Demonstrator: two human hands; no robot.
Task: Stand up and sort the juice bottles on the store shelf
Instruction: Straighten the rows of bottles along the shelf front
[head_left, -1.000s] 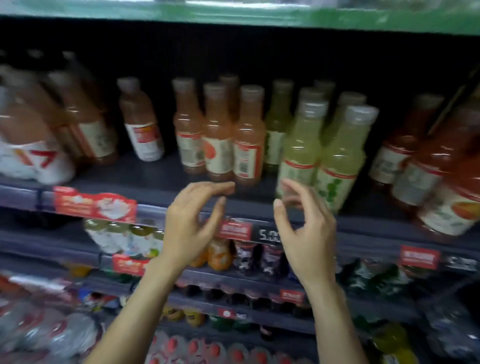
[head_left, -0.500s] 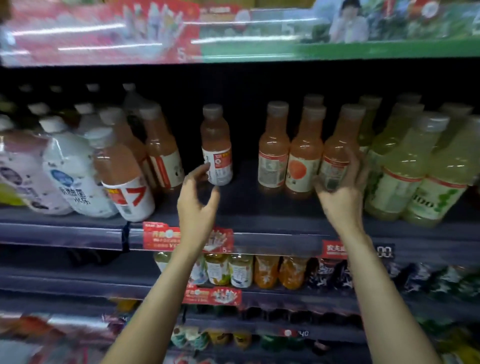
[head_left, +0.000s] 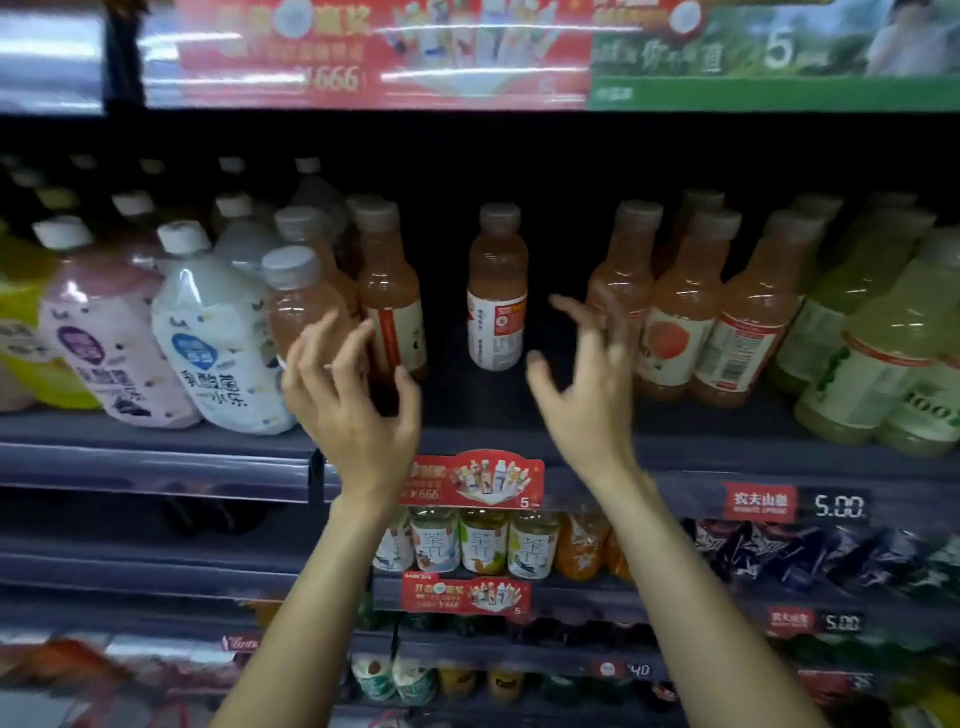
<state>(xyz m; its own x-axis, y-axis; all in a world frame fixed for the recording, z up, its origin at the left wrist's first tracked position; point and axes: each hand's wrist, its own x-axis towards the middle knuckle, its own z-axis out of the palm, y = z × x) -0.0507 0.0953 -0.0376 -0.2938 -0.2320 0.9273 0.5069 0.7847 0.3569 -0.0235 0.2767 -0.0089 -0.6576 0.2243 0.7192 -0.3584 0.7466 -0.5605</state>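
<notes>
On the dark shelf a single orange juice bottle stands alone in a gap. To its left stand orange juice bottles, the front one leaning forward. A row of orange bottles and pale green bottles fills the right side. My left hand is raised with spread fingers in front of the left orange bottles, holding nothing. My right hand is raised with fingers apart, just right of the lone bottle and in front of the right row, also holding nothing.
White and pink yoghurt-drink bottles lean at the shelf's left. A red promo tag and a 5.00 price label hang on the shelf edge. Lower shelves hold tea bottles and dark packets. A banner runs overhead.
The view has shifted left and closer. Both hands have risen from the shelf edge to bottle height, the left toward the left orange bottles, the right away from the right row toward the gap.
</notes>
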